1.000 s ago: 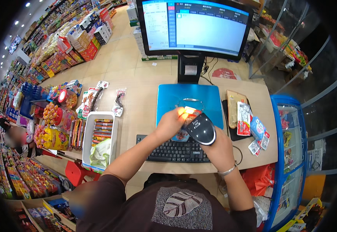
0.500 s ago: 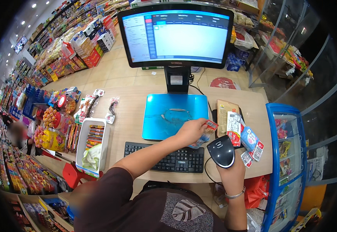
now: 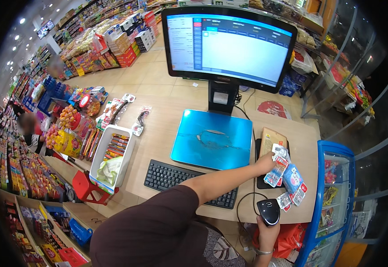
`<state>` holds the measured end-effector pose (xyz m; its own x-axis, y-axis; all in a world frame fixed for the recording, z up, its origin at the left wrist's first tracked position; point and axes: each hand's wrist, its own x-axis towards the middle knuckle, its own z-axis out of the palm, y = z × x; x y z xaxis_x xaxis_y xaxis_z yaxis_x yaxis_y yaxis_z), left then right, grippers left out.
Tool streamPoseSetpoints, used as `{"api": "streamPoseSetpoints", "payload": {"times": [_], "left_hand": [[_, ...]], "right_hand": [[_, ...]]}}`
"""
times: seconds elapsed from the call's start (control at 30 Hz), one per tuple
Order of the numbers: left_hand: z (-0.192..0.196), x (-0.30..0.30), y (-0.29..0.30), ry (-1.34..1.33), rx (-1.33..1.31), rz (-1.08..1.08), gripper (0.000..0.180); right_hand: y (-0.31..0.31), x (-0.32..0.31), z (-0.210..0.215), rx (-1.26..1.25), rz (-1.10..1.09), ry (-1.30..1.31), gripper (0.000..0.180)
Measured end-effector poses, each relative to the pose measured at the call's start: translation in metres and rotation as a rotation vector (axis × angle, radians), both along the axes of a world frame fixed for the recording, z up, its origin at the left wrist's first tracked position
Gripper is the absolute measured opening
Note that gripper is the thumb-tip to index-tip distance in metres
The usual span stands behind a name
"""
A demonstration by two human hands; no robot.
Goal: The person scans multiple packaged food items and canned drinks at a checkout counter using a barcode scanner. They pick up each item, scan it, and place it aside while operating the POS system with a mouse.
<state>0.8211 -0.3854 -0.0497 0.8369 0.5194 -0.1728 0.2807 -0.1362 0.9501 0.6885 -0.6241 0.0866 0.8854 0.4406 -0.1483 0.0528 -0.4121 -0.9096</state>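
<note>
a shop with tan tiled floor (image 3: 145, 75), crowded goods shelves (image 3: 100, 40) and bright ceiling spotlights (image 3: 21, 20).

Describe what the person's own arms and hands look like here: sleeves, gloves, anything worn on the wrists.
Both hands are bare, with no gloves. The left hand extends from a bare forearm; a dark maroon-brown short sleeve covers the upper arm to about the elbow. The right hand shows a thin silvery bracelet at the wrist. No rings or watch can be made out.

Keyboard (image 3: 182, 182) before scale (image 3: 211, 140); packets (image 3: 287, 175) right.
</note>
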Motion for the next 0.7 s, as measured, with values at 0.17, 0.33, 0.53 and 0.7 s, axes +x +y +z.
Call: {"api": "streamPoseSetpoints", "payload": {"times": [0.17,0.33,0.53,0.7], "left_hand": [[0.059,-0.142,0.070,-0.117,-0.045,-0.092,0.043],[0.109,-0.324,0.230,0.029,-0.075,0.198,0.037],[0.106,-0.525,0.450,0.576,0.525,0.756,0.050],[0.031,-0.600,0.548,0.817,0.584,0.760,0.065]], "right_hand": [[0.016,-0.007,-0.010,-0.006,0.043,0.113,0.034],[0.041,-0.011,-0.034,0.057,0.043,0.089,0.027],[0.145,-0.063,0.006,0.030,0.110,0.069,0.031],[0.207,-0.108,0.020,-0.286,0.189,0.186,0.041]]}}
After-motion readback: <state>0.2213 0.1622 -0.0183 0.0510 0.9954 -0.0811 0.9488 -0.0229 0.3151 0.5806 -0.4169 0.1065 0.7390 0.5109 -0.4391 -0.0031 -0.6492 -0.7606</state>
